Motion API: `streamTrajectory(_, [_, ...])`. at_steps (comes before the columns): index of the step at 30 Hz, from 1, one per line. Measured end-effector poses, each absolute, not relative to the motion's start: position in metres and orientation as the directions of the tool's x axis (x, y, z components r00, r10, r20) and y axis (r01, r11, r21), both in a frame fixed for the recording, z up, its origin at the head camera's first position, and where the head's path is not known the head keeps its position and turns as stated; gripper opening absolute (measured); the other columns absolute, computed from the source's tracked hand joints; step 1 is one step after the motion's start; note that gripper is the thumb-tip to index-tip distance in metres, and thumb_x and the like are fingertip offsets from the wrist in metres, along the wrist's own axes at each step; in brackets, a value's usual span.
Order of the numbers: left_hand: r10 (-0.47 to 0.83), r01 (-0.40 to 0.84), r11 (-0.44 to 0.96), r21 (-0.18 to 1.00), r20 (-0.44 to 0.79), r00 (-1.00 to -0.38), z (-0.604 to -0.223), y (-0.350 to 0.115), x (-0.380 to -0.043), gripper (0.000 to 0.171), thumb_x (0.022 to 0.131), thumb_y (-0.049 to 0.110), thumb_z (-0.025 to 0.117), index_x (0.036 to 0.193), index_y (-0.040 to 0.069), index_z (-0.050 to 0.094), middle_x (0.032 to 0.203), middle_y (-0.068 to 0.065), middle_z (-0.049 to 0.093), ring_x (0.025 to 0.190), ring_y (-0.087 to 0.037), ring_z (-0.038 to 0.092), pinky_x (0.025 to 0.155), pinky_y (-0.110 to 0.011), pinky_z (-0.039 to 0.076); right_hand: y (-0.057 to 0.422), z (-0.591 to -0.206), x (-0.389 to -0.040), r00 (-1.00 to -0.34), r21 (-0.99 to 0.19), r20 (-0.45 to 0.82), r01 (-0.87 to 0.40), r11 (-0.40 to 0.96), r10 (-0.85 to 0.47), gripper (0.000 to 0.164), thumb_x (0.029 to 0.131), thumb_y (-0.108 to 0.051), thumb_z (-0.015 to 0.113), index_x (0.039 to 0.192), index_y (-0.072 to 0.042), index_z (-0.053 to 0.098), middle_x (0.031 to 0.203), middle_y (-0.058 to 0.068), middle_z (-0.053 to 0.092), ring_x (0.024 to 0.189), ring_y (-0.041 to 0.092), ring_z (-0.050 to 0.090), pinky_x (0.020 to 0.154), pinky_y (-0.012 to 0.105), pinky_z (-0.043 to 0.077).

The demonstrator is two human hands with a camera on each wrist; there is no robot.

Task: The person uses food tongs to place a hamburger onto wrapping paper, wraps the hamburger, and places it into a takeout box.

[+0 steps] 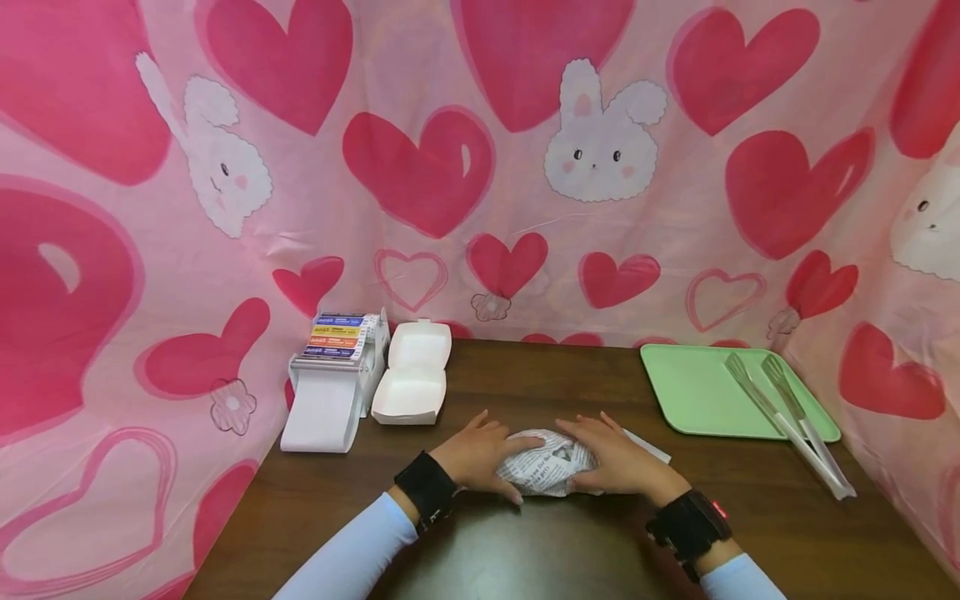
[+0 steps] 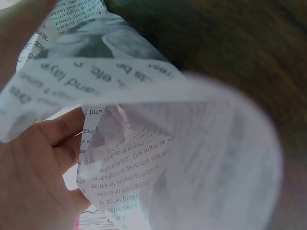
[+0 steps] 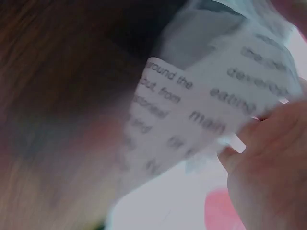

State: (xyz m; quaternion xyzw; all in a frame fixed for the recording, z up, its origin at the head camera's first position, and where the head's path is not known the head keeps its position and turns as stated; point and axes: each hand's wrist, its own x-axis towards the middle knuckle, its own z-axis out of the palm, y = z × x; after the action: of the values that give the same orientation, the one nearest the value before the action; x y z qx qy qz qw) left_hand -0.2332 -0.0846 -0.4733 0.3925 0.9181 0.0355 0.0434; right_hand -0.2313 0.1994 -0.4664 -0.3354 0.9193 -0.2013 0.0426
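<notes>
A bundle wrapped in newsprint-patterned paper (image 1: pixel 550 467) lies on the brown table between the two hands. What is inside it is hidden. My left hand (image 1: pixel 474 454) grips its left end, thumb on the near side and fingers over the far side. The other end is held by my right hand (image 1: pixel 626 460), its thumb also on the near side. In the left wrist view, a loose end of the printed paper (image 2: pixel 129 167) stands open like a funnel beside the left hand (image 2: pixel 36 167). The right wrist view has the paper (image 3: pixel 206 100) tapering to a folded flap near the right hand (image 3: pixel 273 153).
An open white takeout box (image 1: pixel 408 396) stands behind and left of the hands. Beside it is a label dispenser (image 1: pixel 321 408) with several colored boxes on top. At the right, metal tongs (image 1: pixel 798 433) lie across a green tray (image 1: pixel 686 392). A heart-patterned curtain (image 1: pixel 517 192) surrounds the table (image 1: pixel 540 550).
</notes>
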Motion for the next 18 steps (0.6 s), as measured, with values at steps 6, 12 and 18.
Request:
streamTrajectory(6, [0.718,0.713,0.695,0.092,-0.041,-0.694,-0.476,-0.082,-0.232,0.083,0.083,0.078,0.059,0.155,0.045,0.034,0.137,-0.004,0.062,0.131,-0.022,0.054,0.118,-0.06,0.025,0.237,-0.457,-0.22,-0.932,-0.538,0.18,-0.362,0.761,-0.315,0.066,0.098,-0.037,0.067,0.145,0.006,0.048,0.143,0.032,0.051,0.135,0.053,0.042,0.11,0.069,0.029])
streamTrajectory(12, [0.706,0.698,0.707,0.112,-0.056,-0.706,-0.476,-0.082,-0.23,0.083,0.083,0.079,0.058,0.155,0.046,0.034,0.138,-0.005,0.062,0.132,-0.024,0.054,0.119,-0.06,0.023,0.271,-0.466,-0.206,-0.998,-0.647,-0.047,0.061,0.76,0.04,0.069,0.103,-0.043,0.054,0.146,0.011,0.04,0.14,0.037,0.05,0.13,0.052,0.047,0.105,0.062,0.04])
streamTrajectory(18, [0.701,0.691,0.712,0.128,-0.06,-0.711,-0.473,-0.082,-0.229,0.075,0.089,0.079,0.046,0.155,0.046,0.034,0.142,-0.004,0.059,0.133,-0.024,0.052,0.119,-0.06,0.022,0.278,-0.481,-0.198,-0.981,-0.741,-0.175,0.188,0.645,0.084,0.063,0.1,-0.031,0.062,0.137,0.017,0.045,0.111,0.029,0.062,0.096,0.036,0.064,0.083,0.041,0.054])
